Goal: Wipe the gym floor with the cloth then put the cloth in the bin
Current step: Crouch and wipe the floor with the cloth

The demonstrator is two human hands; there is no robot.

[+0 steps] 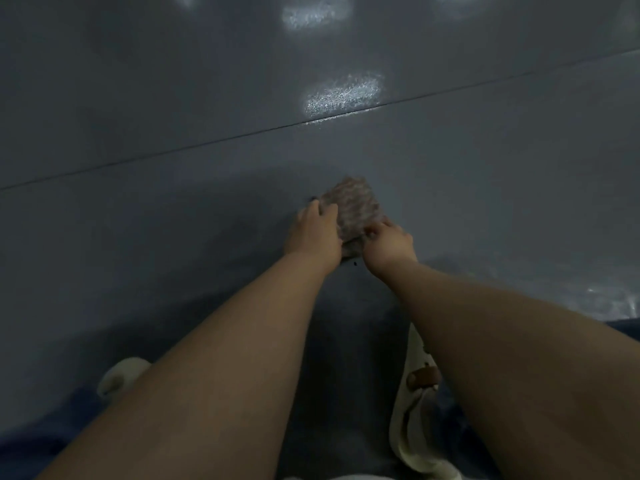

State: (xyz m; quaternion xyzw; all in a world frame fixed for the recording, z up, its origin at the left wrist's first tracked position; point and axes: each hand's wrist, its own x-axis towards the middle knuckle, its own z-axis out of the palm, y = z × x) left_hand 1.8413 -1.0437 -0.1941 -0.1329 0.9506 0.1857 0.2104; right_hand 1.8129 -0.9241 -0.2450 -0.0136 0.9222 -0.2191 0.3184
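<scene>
The cloth (353,209) is brownish, fuzzy and folded small. It lies on the grey floor (173,98) in the middle of the frame. The left hand (313,233) grips its left edge with bent fingers. The right hand (389,244) pinches its lower right corner. Both arms reach forward.

Grey floor (173,98) crossed by 1 dark seam (207,142); a cloth (353,209) and 2 pale shoes (412,410) lie on it.

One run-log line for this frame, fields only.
phase: wiping | cloth: on gym floor | left hand: on cloth | right hand: pinching cloth edge | bin: not in view
</scene>
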